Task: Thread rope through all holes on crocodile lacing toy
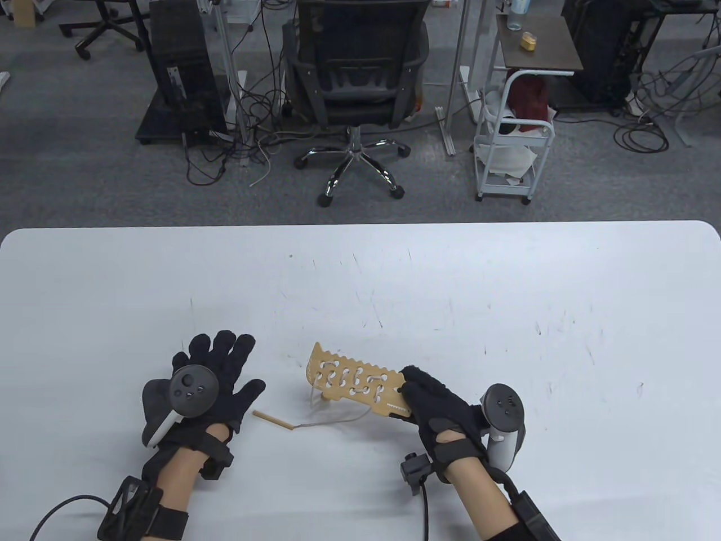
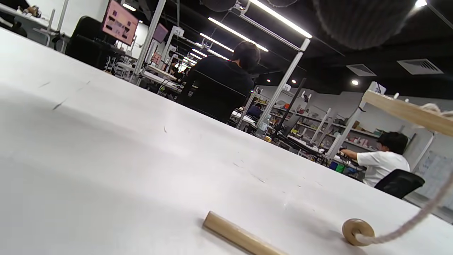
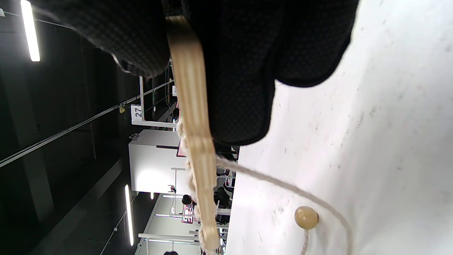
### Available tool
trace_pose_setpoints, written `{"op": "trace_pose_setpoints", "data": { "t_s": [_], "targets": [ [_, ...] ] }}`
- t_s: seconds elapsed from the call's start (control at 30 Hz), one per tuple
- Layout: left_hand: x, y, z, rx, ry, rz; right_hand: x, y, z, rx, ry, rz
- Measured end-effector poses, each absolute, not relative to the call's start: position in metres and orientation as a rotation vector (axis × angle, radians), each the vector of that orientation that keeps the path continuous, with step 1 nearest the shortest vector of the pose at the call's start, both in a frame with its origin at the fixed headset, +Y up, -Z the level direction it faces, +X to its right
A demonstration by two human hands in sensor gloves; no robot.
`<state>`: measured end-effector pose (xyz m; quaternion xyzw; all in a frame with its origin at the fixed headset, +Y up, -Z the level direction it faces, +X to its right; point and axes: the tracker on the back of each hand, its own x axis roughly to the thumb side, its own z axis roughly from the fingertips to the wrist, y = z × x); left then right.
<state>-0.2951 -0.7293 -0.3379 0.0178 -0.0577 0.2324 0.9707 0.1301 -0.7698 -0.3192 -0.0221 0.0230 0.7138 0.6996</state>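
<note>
Table view: the crocodile lacing toy (image 1: 354, 381), a tan wooden board with a toothed far edge, is held above the table (image 1: 507, 293) by the right hand (image 1: 436, 406), whose fingers clamp its right end. The rope (image 1: 338, 420) weaves through most visible holes; whether holes remain under the glove cannot be told, so the lacing appears nearly complete. The rope's free length trails from beneath the board to the wooden needle (image 1: 271, 420), lying on the table just right of the left hand (image 1: 208, 389), whose fingers are spread flat and hold nothing.

Left wrist view: the needle (image 2: 240, 235) and a wooden bead (image 2: 357, 232) rest on the table; the board (image 2: 407, 111) hangs above at right.

Right wrist view: gloved fingers (image 3: 240, 71) pinch the board (image 3: 193, 117) edge-on; rope (image 3: 283, 186) drops to the table beside the bead (image 3: 306, 217).
</note>
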Motion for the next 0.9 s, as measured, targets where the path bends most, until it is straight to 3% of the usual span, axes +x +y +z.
{"op": "trace_pose_setpoints", "data": {
  "t_s": [0.3,0.47,0.9],
  "targets": [
    [-0.295,-0.733,-0.339,0.000,-0.115,0.487,0.122,-0.755,-0.334,-0.086,0.068,1.685],
    [-0.291,-0.726,-0.335,0.025,-0.136,0.475,0.111,-0.751,-0.359,-0.137,0.093,1.720],
    [-0.286,-0.725,-0.334,0.015,-0.165,0.476,0.076,-0.770,-0.412,-0.250,0.097,1.765]
  ]
}}
